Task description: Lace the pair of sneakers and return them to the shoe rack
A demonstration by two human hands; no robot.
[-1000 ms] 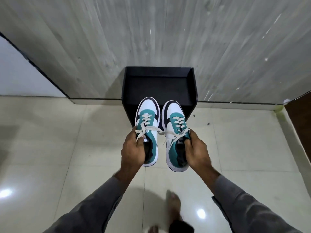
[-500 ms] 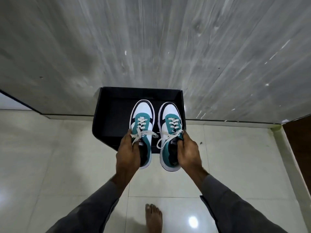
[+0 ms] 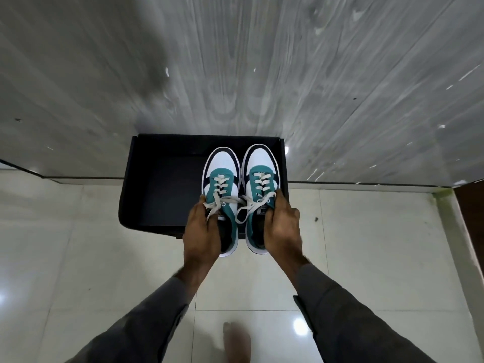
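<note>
Two laced sneakers, teal, white and black with cream laces, are held side by side, toes pointing away from me. My left hand (image 3: 200, 231) grips the left sneaker (image 3: 221, 176) at its collar. My right hand (image 3: 281, 226) grips the right sneaker (image 3: 262, 174) the same way. Both shoes hover over the right half of the black shoe rack (image 3: 157, 189), a low open box against the wall. Their heels stick out past its front edge. Whether the soles touch the rack I cannot tell.
A grey wood-grain wall (image 3: 235, 61) rises right behind the rack. Glossy pale floor tiles (image 3: 78, 258) lie all around. My bare foot (image 3: 235, 341) shows at the bottom edge. A dark brown panel (image 3: 474, 205) stands at the far right.
I have stepped closer to the rack. Both hands carried the sneakers forward, from in front of the rack to over its right half.
</note>
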